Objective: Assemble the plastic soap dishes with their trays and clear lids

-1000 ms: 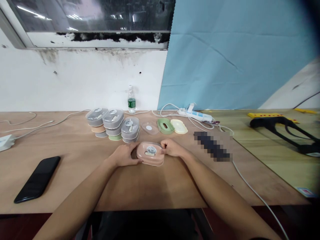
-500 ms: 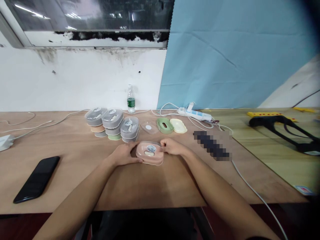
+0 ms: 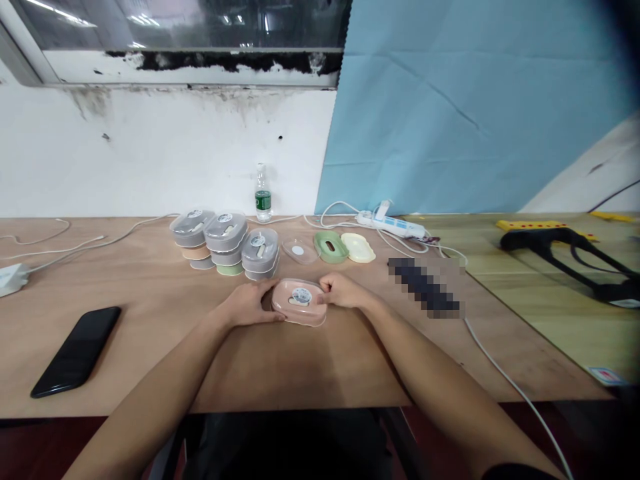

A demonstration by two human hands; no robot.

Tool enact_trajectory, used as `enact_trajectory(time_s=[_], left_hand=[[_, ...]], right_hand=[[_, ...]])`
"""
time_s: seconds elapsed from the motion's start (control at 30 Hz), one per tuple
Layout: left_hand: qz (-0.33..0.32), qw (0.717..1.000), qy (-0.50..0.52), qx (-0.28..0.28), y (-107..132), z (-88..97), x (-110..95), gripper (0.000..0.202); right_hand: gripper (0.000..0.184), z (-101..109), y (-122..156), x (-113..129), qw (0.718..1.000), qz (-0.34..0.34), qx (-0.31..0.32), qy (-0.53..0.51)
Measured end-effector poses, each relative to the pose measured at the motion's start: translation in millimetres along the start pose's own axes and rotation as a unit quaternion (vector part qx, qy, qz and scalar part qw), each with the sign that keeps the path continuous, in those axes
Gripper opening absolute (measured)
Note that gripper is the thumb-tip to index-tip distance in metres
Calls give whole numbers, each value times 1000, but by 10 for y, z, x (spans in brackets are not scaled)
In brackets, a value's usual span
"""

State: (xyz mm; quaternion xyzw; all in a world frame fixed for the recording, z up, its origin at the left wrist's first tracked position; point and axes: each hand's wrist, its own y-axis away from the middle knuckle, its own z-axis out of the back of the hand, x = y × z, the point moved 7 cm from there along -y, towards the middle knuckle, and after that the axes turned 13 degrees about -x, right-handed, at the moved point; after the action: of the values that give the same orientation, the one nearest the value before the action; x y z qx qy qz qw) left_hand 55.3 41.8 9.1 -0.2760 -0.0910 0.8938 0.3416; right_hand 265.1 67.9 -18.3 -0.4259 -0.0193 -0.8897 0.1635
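Observation:
Both my hands grip a pink plastic soap dish (image 3: 299,302) with a clear lid and a round label, which sits on the wooden table (image 3: 150,333). My left hand (image 3: 249,304) holds its left end, and my right hand (image 3: 343,291) holds its right end. Just beyond it stand several stacks of lidded soap dishes (image 3: 226,239). A clear lid (image 3: 299,250), a green dish part (image 3: 331,247) and a cream dish part (image 3: 358,248) lie in a row to the right of the stacks.
A black smartphone (image 3: 76,352) lies at the left. A water bottle (image 3: 263,193) and a white power strip (image 3: 390,225) with tangled cables stand at the back. A pixelated patch (image 3: 425,287) hides something on the right. A black frame (image 3: 565,260) lies on the lighter surface beyond.
The whole scene sits slightly higher in the view. My hands and the pink dish keep nearly the same hold and position on the table.

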Motion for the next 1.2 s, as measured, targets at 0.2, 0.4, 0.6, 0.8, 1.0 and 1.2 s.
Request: enact_trajectory(time_s=[0.2,0.4,0.6,0.8,1.0,1.2], left_hand=[[37,999,-30,12,17,-69,77,113],[14,999,-44,-17,21,-19,19,99],[-60,993,51,-90,8,95,-141,84],[-72,989,79,-106,15,55,-136,88],[-99,988,25,-115,21,114,-146,75],[-116,977,-23,-177,31,240,-159,68]], right_hand=[[54,-4,6,33,1000,-13,4,-8],[55,-1,5,22,1000,-9,0,-8],[54,-16,15,-56,999,-21,25,-27],[53,8,20,-8,999,-19,17,-22],[53,28,32,27,999,-29,-8,-14],[68,4,6,-91,996,-30,-24,-85]])
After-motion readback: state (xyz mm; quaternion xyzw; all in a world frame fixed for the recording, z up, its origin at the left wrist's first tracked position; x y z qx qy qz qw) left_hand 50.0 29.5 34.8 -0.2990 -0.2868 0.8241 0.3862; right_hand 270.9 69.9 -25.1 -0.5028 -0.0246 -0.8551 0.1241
